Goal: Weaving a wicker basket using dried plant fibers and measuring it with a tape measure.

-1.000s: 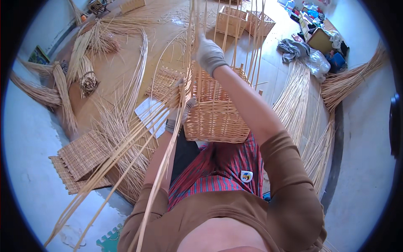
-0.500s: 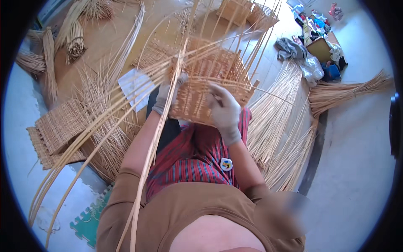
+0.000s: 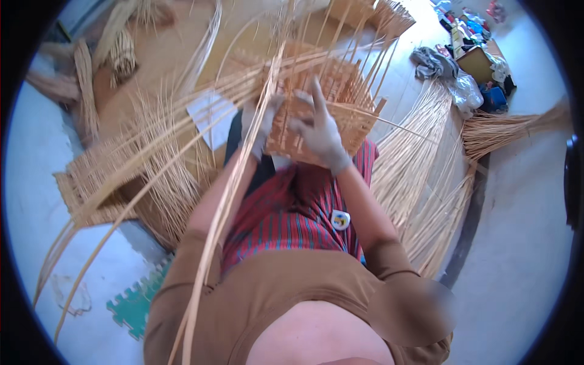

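Note:
A partly woven wicker basket (image 3: 356,131) rests over my lap, with long loose canes (image 3: 243,159) sticking out of it upward, to the left and down past my left arm. My gloved left hand (image 3: 258,126) grips the basket's left edge where the canes gather; some of its fingers are hidden behind them. In front of the near wall, my gloved right hand (image 3: 321,132) has its index finger stretched upward and its thumb apart, with nothing visibly held. One thin cane (image 3: 398,125) runs out to the right from the basket's near rim.
Loose canes (image 3: 413,146) fan across the floor at right, beside a tied bundle (image 3: 505,131). Woven panels (image 3: 100,176) and a white sheet (image 3: 210,118) lie at left. More bundles (image 3: 121,58) are far left. Clutter with a plastic bag (image 3: 465,97) stands far right.
My right hand has gone from curled fingers at the basket's near rim to a raised, stretched index finger. The whole view has shifted a little; my left hand stays at the basket's left edge.

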### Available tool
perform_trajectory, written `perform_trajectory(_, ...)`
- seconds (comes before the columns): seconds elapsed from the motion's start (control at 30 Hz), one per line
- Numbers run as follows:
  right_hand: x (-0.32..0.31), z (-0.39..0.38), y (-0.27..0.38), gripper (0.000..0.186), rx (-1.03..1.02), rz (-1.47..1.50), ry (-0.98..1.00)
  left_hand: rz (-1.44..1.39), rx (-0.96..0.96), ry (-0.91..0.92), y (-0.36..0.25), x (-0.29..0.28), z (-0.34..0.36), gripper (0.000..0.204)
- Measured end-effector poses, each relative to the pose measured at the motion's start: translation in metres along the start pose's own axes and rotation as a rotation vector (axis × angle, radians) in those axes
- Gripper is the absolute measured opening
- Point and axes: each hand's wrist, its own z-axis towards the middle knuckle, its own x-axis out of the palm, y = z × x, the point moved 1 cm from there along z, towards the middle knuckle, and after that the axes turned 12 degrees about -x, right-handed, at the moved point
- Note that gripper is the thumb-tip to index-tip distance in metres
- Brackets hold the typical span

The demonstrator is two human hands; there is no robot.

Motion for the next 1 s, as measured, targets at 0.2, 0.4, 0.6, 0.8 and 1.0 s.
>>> perform_trajectory(0.2, -0.042, 0.017, -0.003, 0.037, -0.126, 0.256, -0.398, 0.246, 0.553, -0.078, -0.064, 0.020, -0.082, 0.031)
perform_trajectory(0.4, -0.018, 0.149, -0.029, 0.044, 0.403, 0.408, -0.022, 0.389, 0.151, 0.241, -0.082, 0.051, -0.033, 0.065)
perform_trajectory(0.6, 0.000, 0.169, 0.005, 0.028, -0.126, -0.760, 0.650, 0.184, 0.094, 0.324, -0.068, 0.040, -0.029, 0.066)
perform_trajectory(0.8, -0.032, 0.054, 0.006, 0.032, -0.345, -0.136, -0.467, 0.195, -0.115, 0.447, -0.102, 0.047, -0.022, 0.050)
perform_trajectory(1.0, -0.081, -0.021, -0.042, 0.011, -0.042, 0.442, -0.769, 0.035, -0.309, 0.538, -0.095, 0.059, -0.006, 0.020)
